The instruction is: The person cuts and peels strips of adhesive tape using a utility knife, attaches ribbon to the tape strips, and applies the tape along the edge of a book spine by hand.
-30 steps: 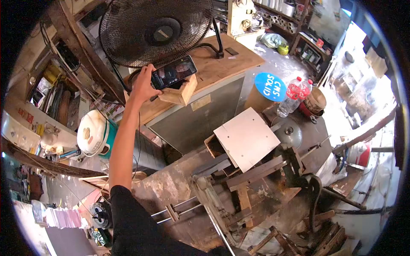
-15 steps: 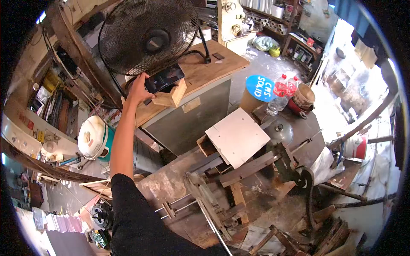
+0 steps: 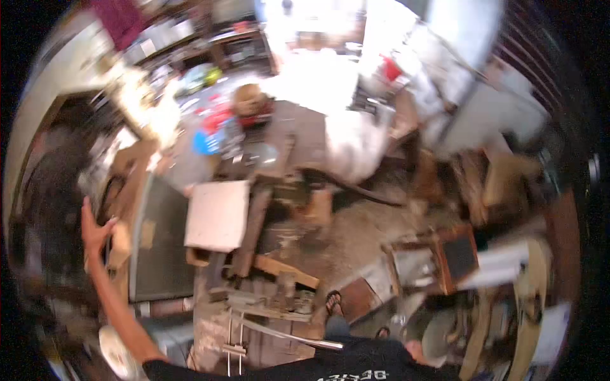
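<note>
Left hand [image 3: 95, 233] right by the wooden block [image 3: 119, 244], thumb spread wide, blur hiding any hold! Steadiness matters here; right hand [image 3: 415, 351], grip unreadable.

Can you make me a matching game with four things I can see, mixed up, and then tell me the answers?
Things:
1. Left hand
2. Square board
3. Shirt
4. Sandal

Places and colours:
A. Black with white letters
B. On a foot
C. Beside the wooden box
D. Pale, almost white

Right pairs: 1-C, 2-D, 3-A, 4-B
</note>
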Tool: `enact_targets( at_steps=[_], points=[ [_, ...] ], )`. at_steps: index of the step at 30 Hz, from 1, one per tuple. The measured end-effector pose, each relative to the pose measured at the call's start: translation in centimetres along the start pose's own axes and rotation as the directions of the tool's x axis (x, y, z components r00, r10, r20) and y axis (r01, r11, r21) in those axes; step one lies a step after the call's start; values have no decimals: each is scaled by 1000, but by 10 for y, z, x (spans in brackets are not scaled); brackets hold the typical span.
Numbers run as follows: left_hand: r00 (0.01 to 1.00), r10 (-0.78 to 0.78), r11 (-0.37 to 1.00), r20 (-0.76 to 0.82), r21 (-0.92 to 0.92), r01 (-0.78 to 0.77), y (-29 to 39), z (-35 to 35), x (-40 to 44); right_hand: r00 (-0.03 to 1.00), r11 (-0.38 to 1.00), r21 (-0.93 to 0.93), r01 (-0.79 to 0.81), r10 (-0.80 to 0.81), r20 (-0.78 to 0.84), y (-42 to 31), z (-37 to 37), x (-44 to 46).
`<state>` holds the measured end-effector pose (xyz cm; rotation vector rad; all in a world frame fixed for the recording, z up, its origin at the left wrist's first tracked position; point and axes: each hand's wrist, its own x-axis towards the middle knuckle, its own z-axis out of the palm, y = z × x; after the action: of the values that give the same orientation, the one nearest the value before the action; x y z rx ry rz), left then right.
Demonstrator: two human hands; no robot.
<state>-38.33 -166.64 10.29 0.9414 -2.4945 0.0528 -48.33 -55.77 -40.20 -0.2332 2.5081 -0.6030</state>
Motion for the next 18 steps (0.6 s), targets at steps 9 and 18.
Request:
enact_targets(
  at_steps=[9, 18],
  points=[
    [415, 910, 357, -7, -498, -791, 552, -64, -66, 940, 946, 266, -186, 250, -233, -32, -28, -82],
    [-513, 821, -569, -249, -422, -706, 883, -123, -365, 746, 671, 558, -488, 653, -132, 86, -10, -139]
  ],
)
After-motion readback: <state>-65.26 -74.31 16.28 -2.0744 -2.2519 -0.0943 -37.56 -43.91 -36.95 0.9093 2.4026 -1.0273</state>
